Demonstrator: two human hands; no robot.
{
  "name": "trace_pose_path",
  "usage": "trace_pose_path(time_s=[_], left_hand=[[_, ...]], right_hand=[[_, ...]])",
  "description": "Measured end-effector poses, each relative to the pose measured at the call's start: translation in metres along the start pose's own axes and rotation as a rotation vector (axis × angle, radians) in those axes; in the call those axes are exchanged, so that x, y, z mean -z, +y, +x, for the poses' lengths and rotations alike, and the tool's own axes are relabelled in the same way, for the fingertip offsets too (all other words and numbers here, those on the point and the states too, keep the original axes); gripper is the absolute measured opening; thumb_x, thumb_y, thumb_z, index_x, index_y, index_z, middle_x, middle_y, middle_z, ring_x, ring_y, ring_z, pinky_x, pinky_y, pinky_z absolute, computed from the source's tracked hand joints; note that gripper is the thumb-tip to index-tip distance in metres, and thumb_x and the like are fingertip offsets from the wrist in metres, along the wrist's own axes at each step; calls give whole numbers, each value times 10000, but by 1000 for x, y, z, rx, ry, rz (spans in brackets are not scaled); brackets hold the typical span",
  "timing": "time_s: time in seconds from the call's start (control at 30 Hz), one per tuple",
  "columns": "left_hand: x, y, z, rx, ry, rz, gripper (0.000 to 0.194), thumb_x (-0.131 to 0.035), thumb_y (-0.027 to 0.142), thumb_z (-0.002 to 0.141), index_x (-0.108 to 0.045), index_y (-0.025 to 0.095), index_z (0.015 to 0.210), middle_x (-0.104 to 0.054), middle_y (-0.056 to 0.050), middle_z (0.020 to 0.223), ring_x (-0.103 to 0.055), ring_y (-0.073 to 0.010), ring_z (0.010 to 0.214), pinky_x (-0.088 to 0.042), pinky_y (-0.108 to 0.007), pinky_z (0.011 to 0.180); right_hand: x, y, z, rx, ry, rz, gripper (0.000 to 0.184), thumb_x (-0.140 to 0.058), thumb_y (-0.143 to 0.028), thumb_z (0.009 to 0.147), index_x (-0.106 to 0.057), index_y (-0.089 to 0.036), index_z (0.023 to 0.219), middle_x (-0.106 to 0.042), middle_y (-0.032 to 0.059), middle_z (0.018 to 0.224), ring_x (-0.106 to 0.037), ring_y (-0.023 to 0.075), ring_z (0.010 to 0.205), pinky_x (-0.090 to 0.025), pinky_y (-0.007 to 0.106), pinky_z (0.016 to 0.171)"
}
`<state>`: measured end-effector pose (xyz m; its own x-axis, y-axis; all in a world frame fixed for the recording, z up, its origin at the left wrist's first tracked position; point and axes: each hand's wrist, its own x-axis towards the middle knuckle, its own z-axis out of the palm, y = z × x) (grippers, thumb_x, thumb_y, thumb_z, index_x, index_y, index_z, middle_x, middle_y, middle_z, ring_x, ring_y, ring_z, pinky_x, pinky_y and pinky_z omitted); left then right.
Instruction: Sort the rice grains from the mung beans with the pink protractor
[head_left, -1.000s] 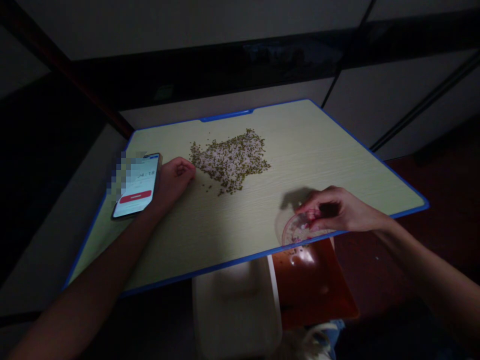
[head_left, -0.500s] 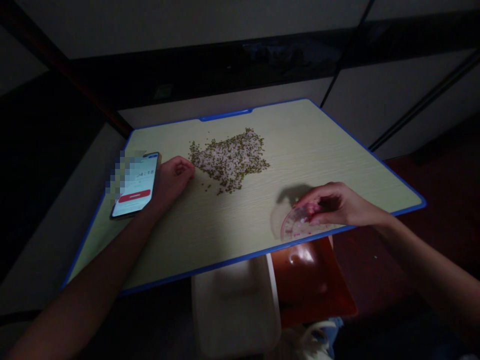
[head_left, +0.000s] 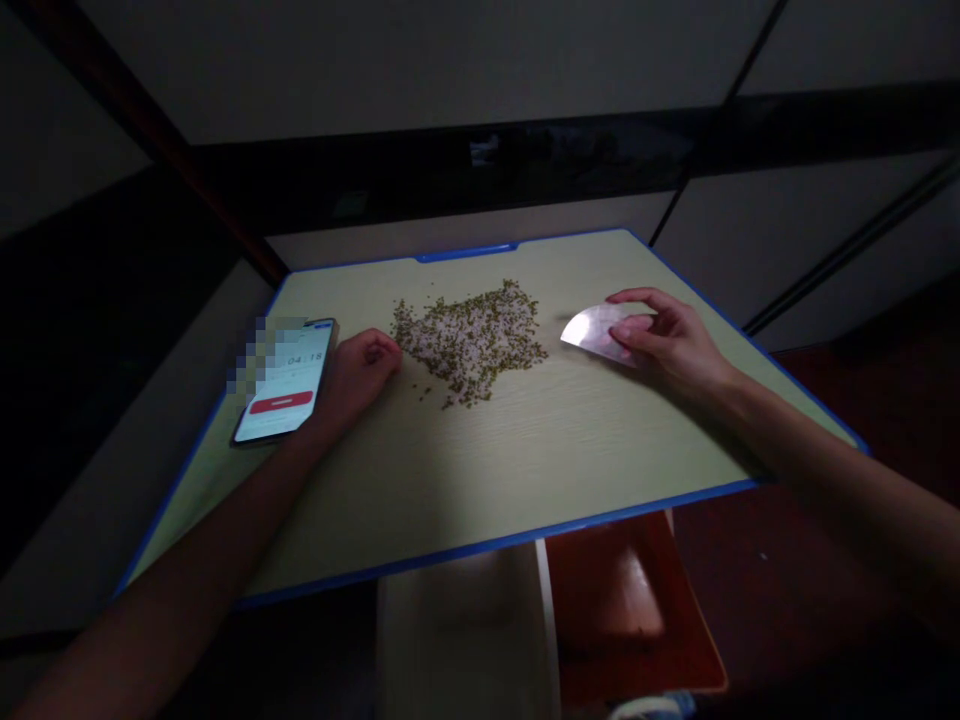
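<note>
In my right hand [head_left: 664, 335], a thin clear plastic protractor [head_left: 596, 328] is pinched between thumb and fingers. It is tilted above the board and catches bright light, its curved edge toward the pile. A flat pile of mixed small green beans and pale grains [head_left: 480, 335] spreads over the middle of the board, left of the protractor and apart from it. My left hand [head_left: 367, 365] rests loosely curled on the board at the pile's left edge, with nothing visible in its fingers.
A phone [head_left: 285, 390] with a lit timer screen lies left of my left wrist. The pale board [head_left: 487, 490] has a blue rim. Below its front edge are a whitish bin [head_left: 469, 630] and a red-orange container [head_left: 622, 610]. Cabinet fronts [head_left: 465, 70] stand behind.
My right hand has lifted the protractor from near the board's front edge and brought it farther back, beside the pile. My left hand stays by the pile. The view has shifted slightly.
</note>
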<state>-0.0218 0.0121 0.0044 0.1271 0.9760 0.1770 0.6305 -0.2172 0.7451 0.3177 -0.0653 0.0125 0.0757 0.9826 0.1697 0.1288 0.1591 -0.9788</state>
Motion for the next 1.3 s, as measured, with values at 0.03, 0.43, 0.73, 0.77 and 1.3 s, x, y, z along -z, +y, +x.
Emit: trace_pose_path(time_s=[0.03, 0.43, 0.73, 0.77, 1.3], left_hand=[[0, 0, 0, 8, -6, -9, 59, -517, 233, 660, -532, 191, 699, -556, 14, 620, -530, -134, 608, -400, -249, 590], [3, 4, -3, 37, -53, 78, 89, -505, 267, 681, -537, 192, 714, -558, 14, 671, -529, -142, 653, -396, -256, 615], [3, 8, -6, 28, -69, 146, 115, -481, 275, 704, -542, 183, 733, -558, 10, 666, -526, -144, 651, -391, -255, 616], [3, 9, -7, 34, -71, 149, 115, -479, 274, 704, -541, 181, 733, -557, 9, 664, -526, -144, 649, -391, -256, 615], [2, 14, -11, 37, -92, 142, 95, -468, 252, 723, -529, 181, 709, -529, 24, 631, -501, -126, 623, -383, -244, 597]], right_hand=[[0, 2, 10, 1, 20, 55, 357, -722, -247, 651, -560, -223, 969, -535, -59, 550, -456, 61, 402, -329, 178, 363], [-1, 18, 41, -1, 101, -18, 258, -718, -247, 619, -600, -209, 844, -673, 0, 625, -641, 155, 586, -496, 268, 561], [-3, 19, 40, -38, 95, -93, 285, -721, -301, 623, -610, -204, 866, -688, 31, 648, -666, 199, 637, -528, 335, 623], [-3, 18, 39, -43, 92, -98, 287, -724, -299, 619, -610, -202, 863, -689, 32, 649, -666, 198, 633, -528, 334, 625], [-20, 14, 18, 192, -6, -427, 241, -610, -357, 747, -674, -131, 800, -704, 90, 766, -646, 196, 673, -500, 308, 609]])
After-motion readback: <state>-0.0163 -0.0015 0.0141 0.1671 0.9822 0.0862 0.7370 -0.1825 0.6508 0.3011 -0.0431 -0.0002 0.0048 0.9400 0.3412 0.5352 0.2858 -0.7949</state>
